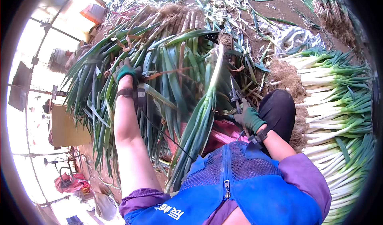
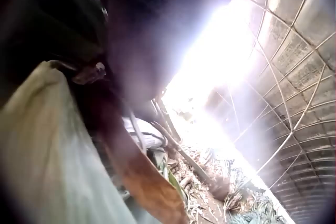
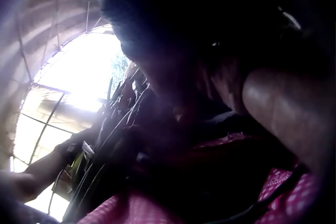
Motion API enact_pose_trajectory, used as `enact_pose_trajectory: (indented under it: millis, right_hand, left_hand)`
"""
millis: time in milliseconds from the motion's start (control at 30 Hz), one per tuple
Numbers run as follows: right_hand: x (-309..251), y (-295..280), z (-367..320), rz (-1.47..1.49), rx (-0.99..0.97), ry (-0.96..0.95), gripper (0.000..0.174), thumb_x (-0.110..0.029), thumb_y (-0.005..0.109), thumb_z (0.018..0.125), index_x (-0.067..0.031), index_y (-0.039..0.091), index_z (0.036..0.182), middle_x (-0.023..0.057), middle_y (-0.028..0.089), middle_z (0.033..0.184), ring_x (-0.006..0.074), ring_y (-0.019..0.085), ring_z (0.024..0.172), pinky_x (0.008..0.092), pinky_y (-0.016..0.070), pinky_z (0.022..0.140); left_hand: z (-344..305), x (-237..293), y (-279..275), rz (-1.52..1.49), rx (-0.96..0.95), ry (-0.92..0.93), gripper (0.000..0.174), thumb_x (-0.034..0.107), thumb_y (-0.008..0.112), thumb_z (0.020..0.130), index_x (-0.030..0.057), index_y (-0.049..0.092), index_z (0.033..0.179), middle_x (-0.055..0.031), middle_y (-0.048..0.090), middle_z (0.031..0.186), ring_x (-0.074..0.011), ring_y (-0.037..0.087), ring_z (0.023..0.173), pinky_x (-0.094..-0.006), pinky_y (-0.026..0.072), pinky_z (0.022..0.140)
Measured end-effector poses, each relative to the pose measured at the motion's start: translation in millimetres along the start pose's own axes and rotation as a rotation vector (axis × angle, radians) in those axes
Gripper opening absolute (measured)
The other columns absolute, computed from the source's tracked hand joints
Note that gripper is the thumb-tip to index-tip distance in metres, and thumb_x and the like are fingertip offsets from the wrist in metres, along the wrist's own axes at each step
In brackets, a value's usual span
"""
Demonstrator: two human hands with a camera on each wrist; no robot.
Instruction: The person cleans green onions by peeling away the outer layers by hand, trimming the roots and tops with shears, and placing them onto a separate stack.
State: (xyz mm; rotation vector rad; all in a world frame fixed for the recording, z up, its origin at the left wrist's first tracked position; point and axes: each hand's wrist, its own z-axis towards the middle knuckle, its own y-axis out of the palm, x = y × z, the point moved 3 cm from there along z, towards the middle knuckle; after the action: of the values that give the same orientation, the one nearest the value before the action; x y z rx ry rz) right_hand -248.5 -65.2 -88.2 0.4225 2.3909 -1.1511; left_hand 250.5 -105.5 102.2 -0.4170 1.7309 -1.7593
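Note:
My left hand, in a green and dark work glove, reaches into the leaves of a big heap of leeks. Its fingers are partly lost among the leaves, and I cannot tell whether they grip any. A broad pale leaf fills the near side of the left wrist view, beside a dry brown leaf. Close to the lap, my gloved right hand holds a dark hand tool with a narrow metal tip pointing away. One leek slants between the hands, roots at the far end. The right wrist view is mostly dark.
Rows of clean leeks with white stems lie along the right side. A white sack and more leeks are farther back. Leaf scraps cover the ground. A bent knee is right of the right hand.

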Motion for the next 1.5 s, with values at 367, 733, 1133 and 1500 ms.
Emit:
enact_pose_trajectory:
  millis: [367,733,1133,1500]
  right_hand:
    - [2.0,-2.1,-1.8,-0.003,0.004,-0.054,0.109,-0.040,0.078,0.072,0.0009,0.019,0.154,0.0287,0.042,0.146,0.0398,0.047,0.132,0.0417,0.0406,0.110]
    - [10.8,8.4,1.6,-0.049,0.040,-0.038,0.103,-0.037,0.073,0.074,-0.0025,0.021,0.155,0.0275,0.039,0.150,0.0405,0.045,0.135,0.0428,0.0391,0.112]
    - [-1.1,-24.8,-16.2,0.369,0.173,-0.304,0.067,-0.030,0.073,0.074,-0.0005,0.051,0.130,0.0239,0.068,0.098,0.0370,0.068,0.093,0.0417,0.0525,0.083]
    - [-25.1,-18.6,-85.8,0.203,-0.058,-0.506,0.058,-0.030,0.073,0.077,-0.0024,0.054,0.124,0.0262,0.068,0.097,0.0408,0.068,0.094,0.0442,0.0527,0.084]
  left_hand:
    - [-73.8,37.2,-49.6,-0.193,-0.191,0.136,0.040,0.037,0.074,0.072,0.0092,0.073,0.101,-0.0204,0.072,0.101,-0.0366,0.068,0.097,-0.0457,0.0536,0.085]
    - [-114.8,41.2,-1.1,-0.351,-0.162,0.195,0.061,0.049,0.079,0.074,0.0052,0.067,0.114,-0.0231,0.062,0.122,-0.0371,0.061,0.112,-0.0466,0.0491,0.095]
    - [-188.7,78.9,-2.9,-1.025,-0.679,0.124,0.049,0.025,0.078,0.082,-0.0017,0.063,0.120,-0.0092,0.070,0.101,-0.0149,0.065,0.083,-0.0305,0.0527,0.075]
    - [-179.7,162.4,63.2,-0.671,-0.667,0.188,0.042,0.033,0.074,0.081,0.0000,0.066,0.107,-0.0111,0.068,0.088,-0.0188,0.062,0.075,-0.0358,0.0498,0.069]
